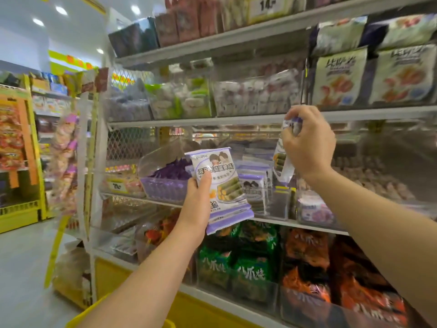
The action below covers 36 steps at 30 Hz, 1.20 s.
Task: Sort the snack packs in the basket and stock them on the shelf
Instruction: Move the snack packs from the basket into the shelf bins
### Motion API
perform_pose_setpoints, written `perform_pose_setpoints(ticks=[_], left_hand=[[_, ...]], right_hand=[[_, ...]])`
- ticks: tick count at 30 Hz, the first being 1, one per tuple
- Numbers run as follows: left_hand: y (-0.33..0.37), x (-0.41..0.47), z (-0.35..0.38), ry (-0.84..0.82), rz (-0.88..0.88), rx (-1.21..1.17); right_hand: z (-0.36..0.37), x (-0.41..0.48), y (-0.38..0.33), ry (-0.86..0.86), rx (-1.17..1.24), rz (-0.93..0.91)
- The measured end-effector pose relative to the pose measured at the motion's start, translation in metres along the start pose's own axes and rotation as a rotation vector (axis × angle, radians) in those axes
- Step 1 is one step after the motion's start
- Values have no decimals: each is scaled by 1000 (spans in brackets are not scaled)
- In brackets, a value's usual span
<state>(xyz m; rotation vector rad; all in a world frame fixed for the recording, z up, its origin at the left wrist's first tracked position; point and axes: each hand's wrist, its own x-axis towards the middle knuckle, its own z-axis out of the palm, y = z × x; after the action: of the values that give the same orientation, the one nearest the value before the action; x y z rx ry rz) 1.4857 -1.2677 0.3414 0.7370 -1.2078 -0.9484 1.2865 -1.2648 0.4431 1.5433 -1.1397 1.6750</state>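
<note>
My left hand (198,202) grips a white and purple snack pack (221,185) with seaweed rolls printed on it, held upright in front of the middle shelf (272,221). My right hand (307,143) pinches the top of a second pack of the same kind (281,164), which hangs above a clear bin where more of these packs (254,188) stand. The yellow basket (94,313) shows only its rim at the bottom edge.
A clear bin with a purple tray (165,183) sits left of the packs. Green packs (238,261) and orange packs (307,263) fill the shelf below. Pizza-roll bags (371,76) stand on the shelf above. An aisle with a yellow rack (21,147) lies left.
</note>
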Motion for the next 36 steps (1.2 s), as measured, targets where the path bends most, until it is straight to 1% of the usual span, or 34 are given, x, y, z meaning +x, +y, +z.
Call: perform_pose_setpoints(ticks=[4, 7, 9, 11, 14, 15, 18, 19, 20, 22, 23, 24, 25, 26, 28, 29, 31, 32, 34, 36], left_hand=[[4, 2, -3, -13, -11, 37], [10, 5, -4, -20, -12, 41], [12, 6, -3, -26, -10, 40], [13, 7, -3, -41, -13, 23], [7, 9, -4, -61, -32, 5], [5, 10, -4, -63, -38, 3], [-1, 9, -2, -77, -52, 27], [-3, 8, -2, -88, -53, 44], [-5, 8, -2, -103, -56, 53], [-4, 6, 0, -162, -63, 65], [-3, 5, 1, -205, -74, 77], [-2, 5, 3, -252, -89, 78], [-1, 6, 5, -301, -102, 71], [0, 6, 9, -353, -109, 63], [2, 6, 17, -444, -111, 62], [1, 8, 21, -455, -107, 69], [2, 11, 27, -405, -62, 108], [3, 14, 28, -355, -18, 134], [4, 20, 28, -243, 93, 194], [5, 27, 27, -149, 203, 263]], right_hand=[[28, -7, 21, 8, -176, -75], [44, -12, 36, -40, -307, -123], [52, -20, 41, -109, -354, -119], [60, -26, 44, -242, -373, -59], [63, -33, 43, -512, -414, 2], [60, -35, 41, -581, -438, -10], [48, -32, 39, -786, -584, -173], [42, -27, 39, -827, -559, -179], [35, -20, 37, -846, -480, -139], [22, -7, 30, -797, -182, -37], [17, -1, 25, -799, -4, 6], [11, 4, 17, -852, 199, 91], [6, 7, 8, -940, 368, 181], [2, 9, 0, -1030, 429, 229], [-4, 12, -7, -1147, 348, 170], [-6, 13, -7, -1147, 292, 136], [-12, 18, -4, -1054, 254, 137], [-15, 21, -1, -969, 263, 150], [-22, 29, 7, -731, 240, 151], [-30, 37, 16, -499, 115, 88]])
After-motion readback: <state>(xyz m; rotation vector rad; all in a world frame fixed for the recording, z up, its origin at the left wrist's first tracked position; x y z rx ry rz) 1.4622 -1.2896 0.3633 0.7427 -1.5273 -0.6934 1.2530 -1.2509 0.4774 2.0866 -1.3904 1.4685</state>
